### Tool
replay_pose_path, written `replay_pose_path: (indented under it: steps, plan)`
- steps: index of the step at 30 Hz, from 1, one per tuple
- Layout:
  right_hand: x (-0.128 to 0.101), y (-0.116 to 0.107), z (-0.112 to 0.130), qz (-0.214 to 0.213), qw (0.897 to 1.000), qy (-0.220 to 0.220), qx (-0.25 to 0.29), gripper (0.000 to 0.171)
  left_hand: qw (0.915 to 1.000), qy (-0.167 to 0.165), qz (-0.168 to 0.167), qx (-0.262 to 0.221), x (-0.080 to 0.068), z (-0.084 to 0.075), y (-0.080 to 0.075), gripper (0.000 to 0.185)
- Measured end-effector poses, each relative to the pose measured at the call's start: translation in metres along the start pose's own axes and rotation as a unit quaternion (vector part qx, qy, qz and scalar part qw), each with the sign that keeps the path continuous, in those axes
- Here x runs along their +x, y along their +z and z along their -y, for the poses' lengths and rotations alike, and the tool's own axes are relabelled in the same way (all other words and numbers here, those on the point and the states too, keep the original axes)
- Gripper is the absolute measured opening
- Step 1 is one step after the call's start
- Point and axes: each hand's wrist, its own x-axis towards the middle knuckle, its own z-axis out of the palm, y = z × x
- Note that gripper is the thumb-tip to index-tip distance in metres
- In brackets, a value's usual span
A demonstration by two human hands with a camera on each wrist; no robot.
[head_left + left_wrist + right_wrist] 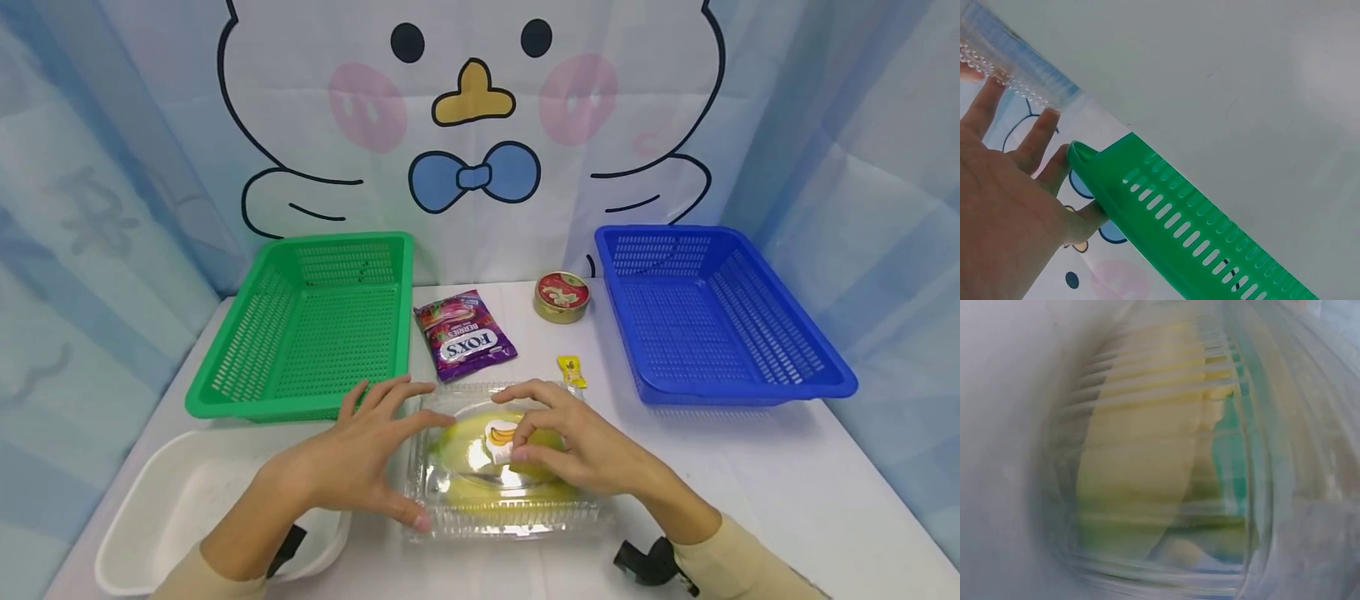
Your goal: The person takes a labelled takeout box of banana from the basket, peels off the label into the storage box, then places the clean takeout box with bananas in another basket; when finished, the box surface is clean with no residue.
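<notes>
- A white fabric backdrop (480,237) printed with a black-outlined cartoon creature: black oval eyes (407,42), pink cheeks (367,108), yellow beak (474,104), blue bow tie (474,177).
- Creased, pale blue-and-white patterned cloth hangings (877,192) at left and right.
- A smooth white tabletop (787,475), its far edge against the backdrop.
- Soft, diffuse light, faint shadows.
</notes>
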Motion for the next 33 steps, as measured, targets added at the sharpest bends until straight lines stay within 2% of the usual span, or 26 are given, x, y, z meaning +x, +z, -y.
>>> replay_pose_path:
  steps: [5, 8, 11, 13, 18, 22, 28, 33]
  plan:
    - [0.001, -0.001, 0.000, 0.002, 1.000, -0.001, 0.020, 0.013, 1.0000, 0.000, -0.001, 0.002, 0.000, 0.000, 0.000, 0.097]
    - [0.000, -0.005, 0.000, -0.018, 0.996, 0.000, 0.088, 0.016, 1.0000, -0.005, 0.001, 0.002, 0.000, -0.001, 0.000, 0.098]
    - [0.000, -0.010, 0.000, -0.049, 0.987, -0.003, 0.154, 0.020, 0.9999, -0.007, -0.001, 0.010, 0.002, -0.003, -0.001, 0.098]
    - [0.000, -0.012, 0.001, -0.063, 0.983, -0.001, 0.174, 0.022, 0.9998, -0.007, -0.002, 0.016, 0.006, -0.005, -0.001, 0.097]
    - [0.003, -0.013, 0.007, -0.076, 0.986, 0.017, 0.145, 0.021, 0.9997, -0.013, 0.012, 0.017, 0.016, -0.008, -0.001, 0.097]
    - [0.010, -0.016, 0.017, -0.097, 0.988, 0.007, 0.122, 0.021, 0.9996, -0.019, 0.020, 0.012, 0.016, -0.007, -0.002, 0.097]
    - [0.024, -0.019, 0.037, -0.108, 0.989, -0.002, 0.104, 0.017, 0.9998, -0.011, 0.011, -0.009, 0.009, -0.004, -0.003, 0.098]
    - [0.039, -0.012, 0.048, -0.100, 0.990, -0.003, 0.100, 0.015, 0.9996, -0.024, -0.012, -0.009, -0.003, 0.001, -0.009, 0.102]
